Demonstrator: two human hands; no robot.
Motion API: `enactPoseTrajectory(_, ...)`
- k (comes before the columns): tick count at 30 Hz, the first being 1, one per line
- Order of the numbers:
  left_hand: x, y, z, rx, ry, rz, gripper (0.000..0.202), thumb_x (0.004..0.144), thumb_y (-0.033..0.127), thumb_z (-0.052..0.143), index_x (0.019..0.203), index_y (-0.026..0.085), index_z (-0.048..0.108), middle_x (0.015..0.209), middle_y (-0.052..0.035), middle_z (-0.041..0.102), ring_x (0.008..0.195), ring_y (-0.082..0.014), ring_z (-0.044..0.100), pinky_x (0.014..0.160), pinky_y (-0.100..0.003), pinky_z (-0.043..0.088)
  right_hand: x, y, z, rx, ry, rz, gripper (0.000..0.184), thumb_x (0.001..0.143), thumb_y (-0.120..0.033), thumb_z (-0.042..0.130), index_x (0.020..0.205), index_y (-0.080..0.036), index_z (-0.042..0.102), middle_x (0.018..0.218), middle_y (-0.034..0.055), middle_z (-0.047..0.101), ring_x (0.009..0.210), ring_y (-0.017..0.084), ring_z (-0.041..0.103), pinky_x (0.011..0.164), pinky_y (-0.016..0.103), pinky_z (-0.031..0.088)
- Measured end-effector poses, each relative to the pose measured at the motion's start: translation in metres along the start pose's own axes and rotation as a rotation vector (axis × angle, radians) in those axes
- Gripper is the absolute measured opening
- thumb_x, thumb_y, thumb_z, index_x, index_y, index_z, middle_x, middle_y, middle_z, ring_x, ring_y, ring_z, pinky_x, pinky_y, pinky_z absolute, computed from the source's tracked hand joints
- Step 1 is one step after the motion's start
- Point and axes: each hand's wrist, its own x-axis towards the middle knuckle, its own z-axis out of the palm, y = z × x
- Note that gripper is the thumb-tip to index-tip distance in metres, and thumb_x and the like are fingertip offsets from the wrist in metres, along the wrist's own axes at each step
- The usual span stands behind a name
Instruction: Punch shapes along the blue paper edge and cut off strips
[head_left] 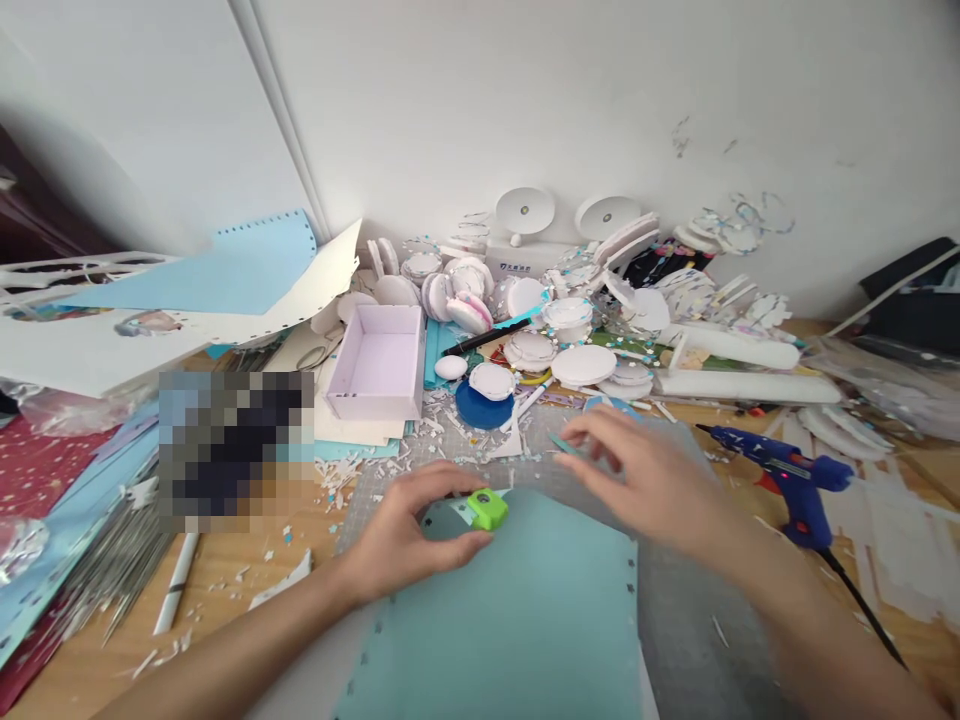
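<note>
My left hand point(412, 530) grips a small bright green craft punch point(489, 509) between thumb and fingers. The punch sits at the top edge of a teal paper sheet point(525, 610), whose sides carry rows of small star-shaped holes. To the right, my right hand point(626, 475) is slightly blurred and pinches a small teal paper scrap point(559, 442) between thumb and finger. That hand is raised over the grey cutting mat point(705, 600), apart from the sheet.
A lilac open box point(379, 360) stands behind the left hand. White foam discs point(585, 365) and paper scraps pile up along the wall. At right lies a blue glue gun point(787, 475) with its cord. Thin wires point(127, 560) and coloured sheets lie at left.
</note>
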Motion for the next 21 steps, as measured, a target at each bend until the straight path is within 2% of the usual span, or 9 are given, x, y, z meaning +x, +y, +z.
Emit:
enactPoseTrajectory(2, -0.001, 0.0, 0.0, 0.024, 0.013, 0.064, 0.031, 0.073, 0.021, 0.073, 0.103, 0.016, 0.067, 0.101, -0.009, 0.068, 0.095, -0.0215, 0.063, 0.086, -0.032, 0.05, -0.007, 0.025, 0.003, -0.171, 0.02, 0.092, 0.011, 0.087, -0.028, 0.054, 0.086, -0.018, 0.057, 0.089, 0.0079, 0.062, 0.078, 0.023, 0.06, 0.07, 0.037, 0.047)
enactPoseTrajectory(5, -0.002, 0.001, 0.0, 0.058, 0.004, 0.165, 0.034, 0.072, 0.019, 0.073, 0.105, 0.017, 0.067, 0.101, -0.0087, 0.069, 0.095, -0.0216, 0.063, 0.085, -0.033, 0.05, -0.016, 0.051, 0.019, -0.239, -0.029, 0.121, 0.007, 0.085, -0.022, 0.054, 0.083, -0.017, 0.06, 0.088, 0.0099, 0.064, 0.081, 0.026, 0.062, 0.071, 0.039, 0.047)
enactPoseTrajectory(8, -0.002, 0.003, 0.0, 0.093, -0.002, 0.285, 0.038, 0.071, 0.019, 0.074, 0.108, 0.018, 0.065, 0.099, -0.0091, 0.07, 0.094, -0.0225, 0.063, 0.085, -0.035, 0.05, -0.019, 0.058, 0.03, -0.218, -0.03, 0.124, 0.013, 0.085, -0.015, 0.05, 0.083, -0.017, 0.062, 0.082, 0.0085, 0.065, 0.077, 0.024, 0.063, 0.068, 0.035, 0.048)
enactPoseTrajectory(10, -0.002, 0.003, 0.001, 0.112, 0.007, 0.372, 0.041, 0.071, 0.019, 0.074, 0.11, 0.018, 0.064, 0.1, -0.0101, 0.07, 0.094, -0.0229, 0.063, 0.085, -0.036, 0.05, -0.018, 0.056, 0.028, -0.199, -0.018, 0.129, 0.015, 0.085, -0.014, 0.048, 0.088, -0.017, 0.063, 0.079, 0.0073, 0.064, 0.073, 0.023, 0.063, 0.065, 0.035, 0.048)
enactPoseTrajectory(13, -0.003, 0.003, 0.001, 0.17, 0.005, 0.463, 0.045, 0.071, 0.021, 0.075, 0.114, 0.018, 0.062, 0.102, -0.0112, 0.069, 0.093, -0.0226, 0.064, 0.085, -0.037, 0.049, -0.016, 0.044, 0.014, -0.041, 0.06, 0.123, 0.018, 0.087, -0.022, 0.05, 0.1, -0.018, 0.062, 0.081, 0.0056, 0.063, 0.07, 0.02, 0.061, 0.063, 0.034, 0.049)
enactPoseTrajectory(16, -0.003, 0.001, 0.001, 0.272, 0.014, 0.536, 0.047, 0.072, 0.024, 0.074, 0.116, 0.018, 0.059, 0.101, -0.0109, 0.07, 0.09, -0.0219, 0.064, 0.082, -0.037, 0.048, -0.016, 0.019, 0.0, 0.293, 0.243, 0.06, 0.014, 0.085, -0.032, 0.059, 0.094, -0.022, 0.061, 0.09, 0.0054, 0.062, 0.082, 0.02, 0.062, 0.068, 0.033, 0.052)
enactPoseTrajectory(17, -0.003, 0.001, 0.001, 0.309, 0.028, 0.564, 0.048, 0.072, 0.024, 0.074, 0.117, 0.018, 0.058, 0.1, -0.0107, 0.071, 0.088, -0.0217, 0.065, 0.081, -0.036, 0.048, -0.017, 0.008, -0.003, 0.388, 0.269, 0.039, 0.012, 0.084, -0.032, 0.062, 0.09, -0.022, 0.061, 0.093, 0.0053, 0.063, 0.087, 0.021, 0.062, 0.071, 0.031, 0.053)
enactPoseTrajectory(19, -0.003, 0.001, 0.001, 0.38, 0.064, 0.616, 0.05, 0.071, 0.024, 0.073, 0.118, 0.018, 0.058, 0.099, -0.0101, 0.072, 0.085, -0.0212, 0.065, 0.076, -0.035, 0.048, -0.019, -0.015, -0.004, 0.569, 0.297, -0.021, 0.006, 0.085, -0.028, 0.061, 0.087, -0.023, 0.061, 0.09, 0.0039, 0.066, 0.087, 0.019, 0.064, 0.071, 0.028, 0.054)
enactPoseTrajectory(21, -0.003, 0.001, 0.002, 0.442, 0.088, 0.647, 0.05, 0.07, 0.024, 0.071, 0.117, 0.017, 0.057, 0.099, -0.0096, 0.072, 0.083, -0.0208, 0.065, 0.073, -0.035, 0.047, -0.021, -0.034, 0.001, 0.695, 0.256, -0.023, 0.003, 0.087, -0.025, 0.06, 0.089, -0.024, 0.06, 0.087, 0.0021, 0.069, 0.082, 0.016, 0.066, 0.07, 0.025, 0.055)
